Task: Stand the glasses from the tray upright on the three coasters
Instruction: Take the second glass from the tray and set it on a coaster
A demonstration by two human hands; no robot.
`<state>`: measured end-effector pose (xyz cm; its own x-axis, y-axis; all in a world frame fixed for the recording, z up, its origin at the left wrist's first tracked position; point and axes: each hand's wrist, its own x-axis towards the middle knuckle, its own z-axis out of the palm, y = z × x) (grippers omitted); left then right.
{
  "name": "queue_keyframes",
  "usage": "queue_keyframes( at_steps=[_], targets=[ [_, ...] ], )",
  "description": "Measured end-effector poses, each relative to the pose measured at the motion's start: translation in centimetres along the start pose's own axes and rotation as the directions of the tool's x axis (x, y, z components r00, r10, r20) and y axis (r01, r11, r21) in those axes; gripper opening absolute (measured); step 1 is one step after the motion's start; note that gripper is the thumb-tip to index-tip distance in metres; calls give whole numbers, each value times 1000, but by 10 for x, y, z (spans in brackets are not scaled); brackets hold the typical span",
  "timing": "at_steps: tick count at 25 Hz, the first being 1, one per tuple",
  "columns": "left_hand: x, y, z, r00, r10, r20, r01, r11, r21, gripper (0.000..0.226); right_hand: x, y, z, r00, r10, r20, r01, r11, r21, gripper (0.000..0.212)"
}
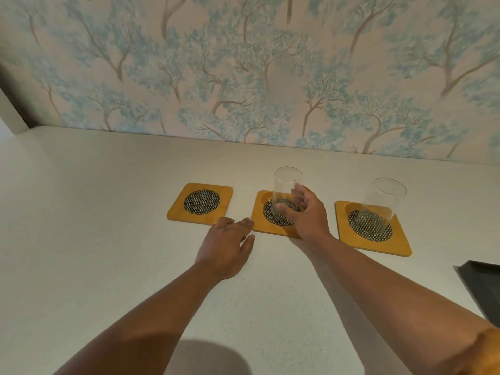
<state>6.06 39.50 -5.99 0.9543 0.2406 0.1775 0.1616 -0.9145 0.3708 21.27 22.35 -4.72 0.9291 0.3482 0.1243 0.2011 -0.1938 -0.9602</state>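
Note:
Three yellow wooden coasters with dark woven centres lie in a row on the white counter. The left coaster (200, 203) is bare. On the middle coaster (260, 224) a clear glass (285, 189) stands upright, and my right hand (305, 212) is wrapped around its lower part, thumb in front and fingers behind. A second clear glass (380, 205) stands upright on the right coaster (397, 243), untouched. My left hand (228, 246) rests flat on the counter, its fingertips at the front left corner of the middle coaster. It holds nothing.
A dark tray (479, 286) shows partly at the right edge, its contents out of view. A wall with tree-patterned wallpaper (243, 77) rises straight behind the coasters. The white counter (94, 226) stretches left and towards me.

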Motion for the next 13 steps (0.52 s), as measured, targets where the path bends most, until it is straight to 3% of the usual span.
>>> queue_keyframes(
  at_steps=[13],
  targets=[
    [-2, 4, -2, 1000, -15, -18, 14, 1000, -19, 48, -8, 1, 6, 1000, -10, -24, 6, 990, -140, 86]
  ],
)
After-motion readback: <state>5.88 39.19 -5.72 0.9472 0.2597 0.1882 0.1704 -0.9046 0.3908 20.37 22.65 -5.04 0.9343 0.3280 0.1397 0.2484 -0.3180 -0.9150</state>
